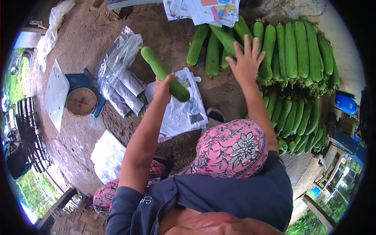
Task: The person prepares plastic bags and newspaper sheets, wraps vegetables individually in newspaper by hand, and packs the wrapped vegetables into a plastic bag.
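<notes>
My left hand (163, 88) is wrapped round the middle of a long green gourd (156, 63), tilted with its stem end up to the left. Under it, sheets of printed newspaper (181, 113) lie spread on the ground. My right hand (246, 62) has its fingers spread over a loose group of gourds (197, 45), its fingertips overlapping a slanted gourd (224, 38). Left of the newspaper is a clear plastic bag (119, 58) with paper-wrapped gourds (129, 88) in its lower part.
Gourds stand packed in rows (301, 51) at the right, with another stack (293, 117) nearer me. A blue weighing scale (81, 101) is at the left, near a white plastic bag (109, 156). Printed paper sheets (213, 9) lie at the top. My patterned knee (231, 150) is in front.
</notes>
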Available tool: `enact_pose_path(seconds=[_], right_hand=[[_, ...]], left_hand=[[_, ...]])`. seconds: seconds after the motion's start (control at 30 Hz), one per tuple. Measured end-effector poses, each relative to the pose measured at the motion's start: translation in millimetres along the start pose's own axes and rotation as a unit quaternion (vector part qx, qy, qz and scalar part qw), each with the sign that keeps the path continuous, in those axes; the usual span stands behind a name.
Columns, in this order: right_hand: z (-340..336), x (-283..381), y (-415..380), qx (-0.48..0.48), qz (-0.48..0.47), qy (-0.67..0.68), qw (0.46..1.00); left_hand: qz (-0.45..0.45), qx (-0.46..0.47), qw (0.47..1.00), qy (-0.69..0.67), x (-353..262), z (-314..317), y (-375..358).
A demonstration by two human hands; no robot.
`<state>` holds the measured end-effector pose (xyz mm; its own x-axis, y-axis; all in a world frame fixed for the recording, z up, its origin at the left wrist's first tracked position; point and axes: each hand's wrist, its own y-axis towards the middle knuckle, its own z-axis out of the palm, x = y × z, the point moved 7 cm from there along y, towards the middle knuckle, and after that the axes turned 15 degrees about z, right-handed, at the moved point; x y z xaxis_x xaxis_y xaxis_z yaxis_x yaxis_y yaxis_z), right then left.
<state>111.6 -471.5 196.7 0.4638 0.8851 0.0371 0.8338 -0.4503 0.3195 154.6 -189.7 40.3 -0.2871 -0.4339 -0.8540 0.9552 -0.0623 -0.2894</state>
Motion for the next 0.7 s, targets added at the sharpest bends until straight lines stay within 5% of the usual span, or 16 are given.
enact_pose_path(seconds=[0.17, 0.27, 0.43, 0.53, 0.7], right_hand=[[59.8, -35.4, 11.3, 0.013, 0.030, 0.098, 0.995], [61.9, -18.4, 5.4, 0.116, 0.071, 0.116, 0.984], [53.2, 2.7, 4.5, 0.077, 0.061, 0.083, 0.992], [53.6, 12.8, 2.0, 0.166, 0.127, 0.076, 0.975], [81.9, 30.9, -7.3, 0.177, 0.145, 0.151, 0.962]], left_hand=[[-0.032, 0.016, 0.999, 0.034, 11.3, -21.0, -17.0], [-0.038, 0.010, 0.998, 0.048, 14.0, -35.7, -25.2], [-0.023, -0.003, 0.997, 0.076, 1.6, -48.7, -28.2], [-0.012, 0.002, 0.997, 0.082, -7.5, -49.4, -29.2], [-0.007, -0.001, 0.996, 0.084, -10.3, -49.0, -30.3]])
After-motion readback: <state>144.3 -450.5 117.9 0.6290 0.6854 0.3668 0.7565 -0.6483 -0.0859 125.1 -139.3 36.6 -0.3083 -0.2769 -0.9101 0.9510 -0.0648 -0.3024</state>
